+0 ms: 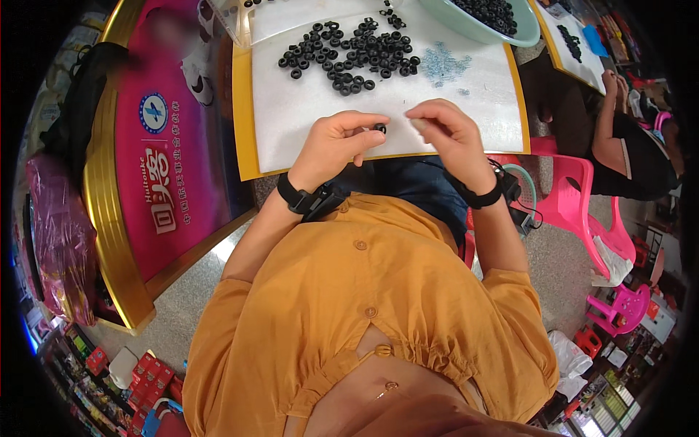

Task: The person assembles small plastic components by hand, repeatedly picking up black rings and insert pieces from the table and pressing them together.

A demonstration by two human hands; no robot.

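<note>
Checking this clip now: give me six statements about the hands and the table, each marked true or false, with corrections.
1. The left hand holds a small black ring at its fingers. True.
2. The two hands are touching. False: a gap separates the left hand from the right hand.
3. Loose black rings lie on the white work surface, with small pale blue bits to their right. True.
4. Both wrists are bare. False: each wears a black band.
5. The pale green bowl contains black pieces. True.
6. The person's top is blue. False: the top is mustard-yellow.
</note>
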